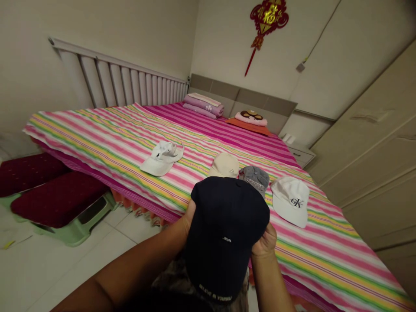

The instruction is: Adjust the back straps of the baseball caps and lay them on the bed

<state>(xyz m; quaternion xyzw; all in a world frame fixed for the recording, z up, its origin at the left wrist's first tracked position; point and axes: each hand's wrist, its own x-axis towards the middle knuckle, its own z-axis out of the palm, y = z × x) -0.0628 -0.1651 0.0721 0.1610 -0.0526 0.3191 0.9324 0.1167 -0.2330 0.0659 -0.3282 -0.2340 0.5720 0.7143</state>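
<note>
A dark navy baseball cap (225,216) is held up in front of me, its brim pointing down toward me with small pale lettering along the edge. My left hand (190,213) grips its left side and my right hand (265,240) its right side; most fingers are hidden behind the cap. Beyond it on the bed lie a beige cap (225,164) and a grey cap (256,177), both partly covered by the navy one. A white cap with black letters (290,199) sits to the right, and another white cap (163,158) lies on the left.
A striped sheet (107,143) covers the bed. Folded bedding (204,105) and a pink pillow (251,118) rest near the headboard (240,97). Red-topped stools (60,197) stand at the lower left, a radiator (123,78) along the wall, and a wardrobe (373,143) at the right.
</note>
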